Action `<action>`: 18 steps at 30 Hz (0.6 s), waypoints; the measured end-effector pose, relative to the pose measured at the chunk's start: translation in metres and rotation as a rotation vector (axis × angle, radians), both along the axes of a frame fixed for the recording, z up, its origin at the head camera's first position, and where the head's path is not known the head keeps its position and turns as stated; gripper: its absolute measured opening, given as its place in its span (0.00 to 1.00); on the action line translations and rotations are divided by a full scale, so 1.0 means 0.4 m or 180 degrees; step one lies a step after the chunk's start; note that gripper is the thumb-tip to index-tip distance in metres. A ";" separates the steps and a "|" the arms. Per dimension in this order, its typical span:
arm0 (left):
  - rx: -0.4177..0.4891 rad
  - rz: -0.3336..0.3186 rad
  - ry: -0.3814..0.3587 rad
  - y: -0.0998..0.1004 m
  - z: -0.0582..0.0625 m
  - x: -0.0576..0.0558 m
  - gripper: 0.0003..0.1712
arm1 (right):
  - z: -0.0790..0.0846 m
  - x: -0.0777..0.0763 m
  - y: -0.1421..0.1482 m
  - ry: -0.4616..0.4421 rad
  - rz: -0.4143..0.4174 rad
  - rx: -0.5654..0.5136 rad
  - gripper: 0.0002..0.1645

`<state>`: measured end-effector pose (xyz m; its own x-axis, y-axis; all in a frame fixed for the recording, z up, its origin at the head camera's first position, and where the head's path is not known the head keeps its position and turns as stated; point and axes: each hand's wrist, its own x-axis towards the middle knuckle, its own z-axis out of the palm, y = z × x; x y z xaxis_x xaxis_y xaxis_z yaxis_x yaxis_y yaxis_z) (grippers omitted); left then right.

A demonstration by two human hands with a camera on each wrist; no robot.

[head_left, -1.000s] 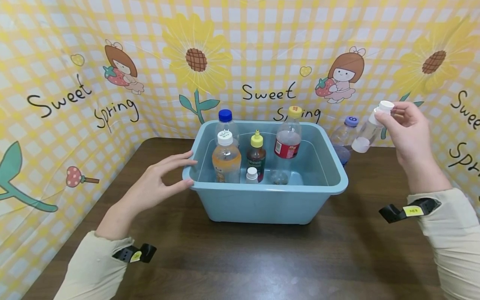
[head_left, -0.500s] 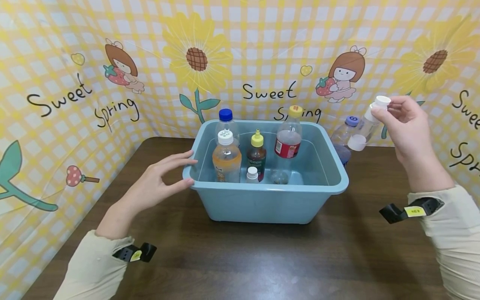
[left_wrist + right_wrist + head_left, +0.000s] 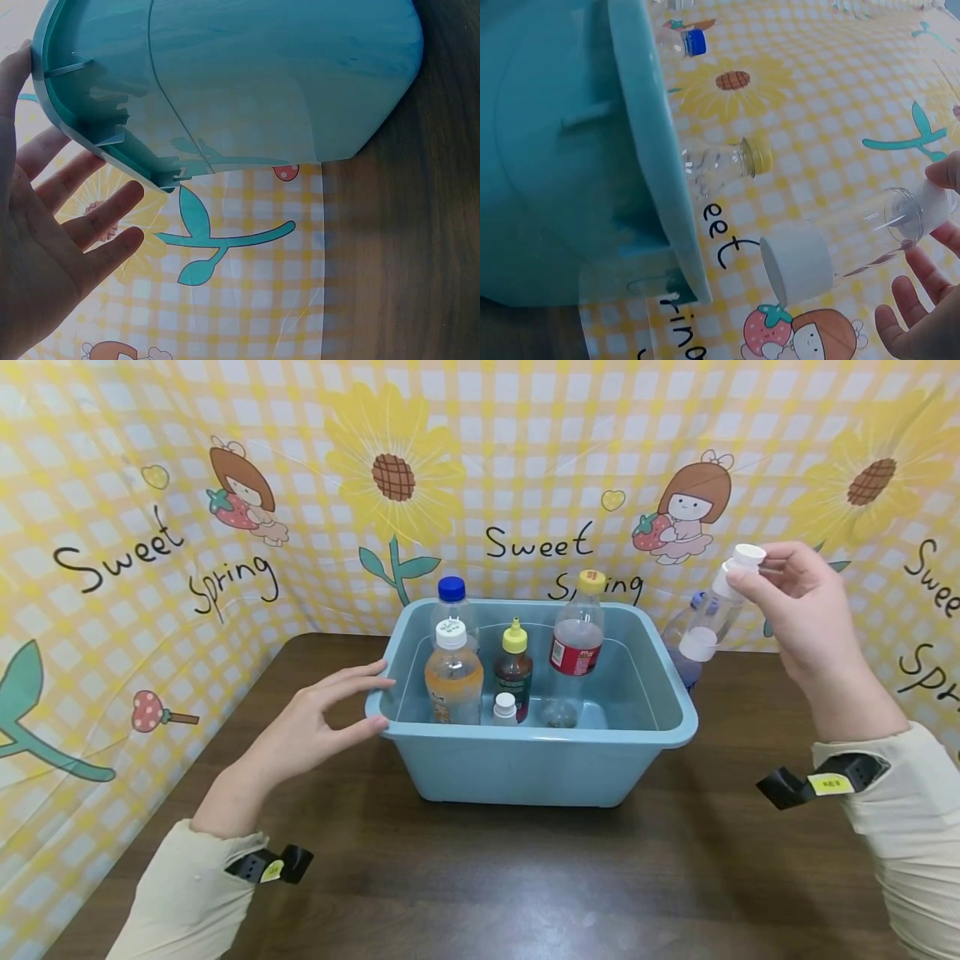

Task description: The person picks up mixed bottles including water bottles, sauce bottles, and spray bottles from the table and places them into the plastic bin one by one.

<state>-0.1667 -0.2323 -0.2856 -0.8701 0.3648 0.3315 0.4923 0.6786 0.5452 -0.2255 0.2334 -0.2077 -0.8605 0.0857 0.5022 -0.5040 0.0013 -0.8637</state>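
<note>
In my right hand [image 3: 813, 627] I pinch a clear cylindrical bottle [image 3: 855, 240] near its white cap, between thumb and fingers. It tilts, its white base down and left, raised beside the right rim of a blue plastic tub [image 3: 525, 768]. My left hand [image 3: 300, 735] has its fingertips and thumb at the tub's left rim, fingers spread. Inside the tub stand a white-capped bottle with an orange top [image 3: 453, 685], a blue-capped bottle [image 3: 452, 591], a dark squeeze bottle with yellow nozzle [image 3: 513, 677], a yellow-capped red-label bottle [image 3: 575, 656] and a small white bottle [image 3: 505, 708].
A bottle with purplish-blue contents [image 3: 686, 670] stands right of the tub, partly hidden by it and the held bottle. On the tub's floor lies a clear rounded object [image 3: 559, 714]. A checked flower-print cloth [image 3: 525, 460] hangs behind the dark wooden table [image 3: 480, 877].
My right hand has moved left and slightly up with the clear bottle, which now overlaps the purplish-blue bottle more. The left hand and the tub stay put.
</note>
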 end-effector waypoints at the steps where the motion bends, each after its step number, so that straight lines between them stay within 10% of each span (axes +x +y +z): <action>1: 0.0001 0.0000 -0.0006 0.000 0.000 0.000 0.24 | 0.002 0.002 -0.003 -0.0014 0.0012 0.0008 0.09; 18: 0.0023 0.0009 -0.0061 0.001 0.000 0.002 0.25 | 0.025 0.009 -0.059 -0.0096 0.0313 0.0346 0.10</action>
<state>-0.1660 -0.2318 -0.2855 -0.8773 0.3601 0.3172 0.4797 0.6760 0.5594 -0.2220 0.2098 -0.1978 -0.8770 -0.0533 0.4776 -0.4800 0.0476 -0.8760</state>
